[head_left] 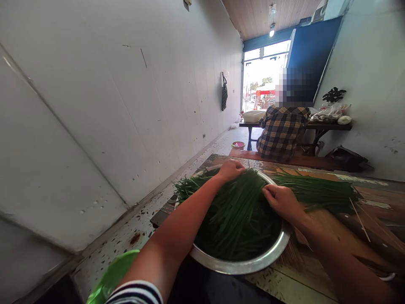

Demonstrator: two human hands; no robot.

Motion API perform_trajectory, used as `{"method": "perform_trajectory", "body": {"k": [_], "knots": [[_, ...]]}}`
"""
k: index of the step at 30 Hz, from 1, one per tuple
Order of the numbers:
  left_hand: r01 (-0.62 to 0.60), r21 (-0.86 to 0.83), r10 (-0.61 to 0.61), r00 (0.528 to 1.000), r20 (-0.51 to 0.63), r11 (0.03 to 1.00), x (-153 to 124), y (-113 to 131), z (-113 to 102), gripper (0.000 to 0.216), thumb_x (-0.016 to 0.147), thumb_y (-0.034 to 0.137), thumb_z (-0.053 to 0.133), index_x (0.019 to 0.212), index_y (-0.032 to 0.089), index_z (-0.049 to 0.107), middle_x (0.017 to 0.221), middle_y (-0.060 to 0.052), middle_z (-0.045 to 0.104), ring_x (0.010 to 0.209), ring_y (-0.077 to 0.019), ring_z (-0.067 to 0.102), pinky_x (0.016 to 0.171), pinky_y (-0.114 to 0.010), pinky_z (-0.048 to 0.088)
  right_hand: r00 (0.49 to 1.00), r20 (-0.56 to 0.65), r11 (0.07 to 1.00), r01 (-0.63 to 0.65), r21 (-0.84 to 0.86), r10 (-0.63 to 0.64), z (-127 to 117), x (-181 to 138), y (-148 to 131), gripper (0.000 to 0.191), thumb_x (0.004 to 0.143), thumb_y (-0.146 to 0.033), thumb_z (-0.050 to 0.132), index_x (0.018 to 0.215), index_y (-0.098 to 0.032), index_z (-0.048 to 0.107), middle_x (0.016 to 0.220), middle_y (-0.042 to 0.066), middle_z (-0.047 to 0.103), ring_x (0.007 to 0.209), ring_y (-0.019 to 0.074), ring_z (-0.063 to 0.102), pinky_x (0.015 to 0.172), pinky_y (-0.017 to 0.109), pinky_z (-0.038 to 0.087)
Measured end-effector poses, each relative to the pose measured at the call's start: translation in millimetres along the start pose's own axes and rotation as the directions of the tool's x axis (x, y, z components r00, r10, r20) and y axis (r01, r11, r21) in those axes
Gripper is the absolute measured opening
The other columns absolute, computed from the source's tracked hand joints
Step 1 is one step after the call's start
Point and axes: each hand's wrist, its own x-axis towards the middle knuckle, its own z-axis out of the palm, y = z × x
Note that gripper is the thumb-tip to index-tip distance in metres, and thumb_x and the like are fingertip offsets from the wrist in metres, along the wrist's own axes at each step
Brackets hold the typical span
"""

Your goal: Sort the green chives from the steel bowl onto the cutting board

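A wide metal basin (240, 267) stands on the table before me, filled with long green garlic chives (236, 211). My left hand (232, 169) reaches to its far rim, with fingers closed on the far ends of the chives. At the right side of the basin, my right hand (280, 198) has thumb and fingers pinched at the edge of the same bunch. Exactly how many stalks the fingers hold is hidden. Another pile of chives (319, 190) lies on the table beyond my right hand. More stalks stick out over the basin's left rim.
Thin wooden skewers (360, 219) lie on the wooden table (316, 274) at right. A green bag-lined bin (117, 270) is at lower left. A person in a plaid shirt (281, 131) sits ahead on a bench, facing another table (332, 126). A white wall (110, 105) runs along the left.
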Motion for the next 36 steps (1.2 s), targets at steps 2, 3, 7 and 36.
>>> {"method": "perform_trajectory", "body": {"k": [2,3,7,36], "knots": [[-0.008,-0.005,0.008,1.0,0.003,1.0,0.2,-0.3,0.2,0.021,0.076,0.026,0.059,0.085,0.014,0.074,0.077,-0.003,0.072,0.073,-0.0127,0.062,0.07,-0.02,0.047,1.0,-0.004,1.0,0.006,0.005,-0.006,0.0,0.1,-0.2,0.033,0.084,-0.033,0.04,0.075,-0.019,0.068,0.068,0.004,0.068,0.063,0.0157,0.059,0.06,0.026,0.035],[-0.008,-0.006,0.008,1.0,0.001,1.0,0.1,-0.2,0.1,0.021,0.076,0.026,0.059,0.084,0.014,0.074,0.076,-0.003,0.072,0.073,-0.0126,0.062,0.07,-0.02,0.047,1.0,-0.007,1.0,0.01,0.008,-0.01,-0.2,0.1,-0.4,0.033,0.084,-0.033,0.04,0.075,-0.019,0.068,0.069,0.004,0.068,0.064,0.0158,0.06,0.061,0.026,0.035],[0.012,-0.012,-0.012,1.0,-0.008,1.0,-0.7,1.6,-1.3,0.023,0.076,0.027,0.058,0.083,0.013,0.074,0.073,-0.004,0.072,0.073,-0.0134,0.062,0.07,-0.021,0.047,1.0,-0.006,1.0,0.011,0.01,-0.011,-2.0,-0.3,-2.4,0.034,0.085,-0.033,0.039,0.076,-0.019,0.068,0.071,0.005,0.069,0.064,0.016,0.06,0.061,0.026,0.036],[0.014,-0.043,-0.014,1.0,-0.006,0.999,-2.1,2.2,-1.6,0.023,0.074,0.025,0.059,0.086,0.012,0.074,0.077,-0.005,0.072,0.074,-0.014,0.063,0.072,-0.022,0.048,0.999,-0.025,1.0,0.02,-0.017,-0.021,-0.9,0.0,-1.6,0.033,0.085,-0.033,0.039,0.075,-0.02,0.068,0.067,0.004,0.069,0.06,0.0151,0.06,0.058,0.025,0.034]]}}
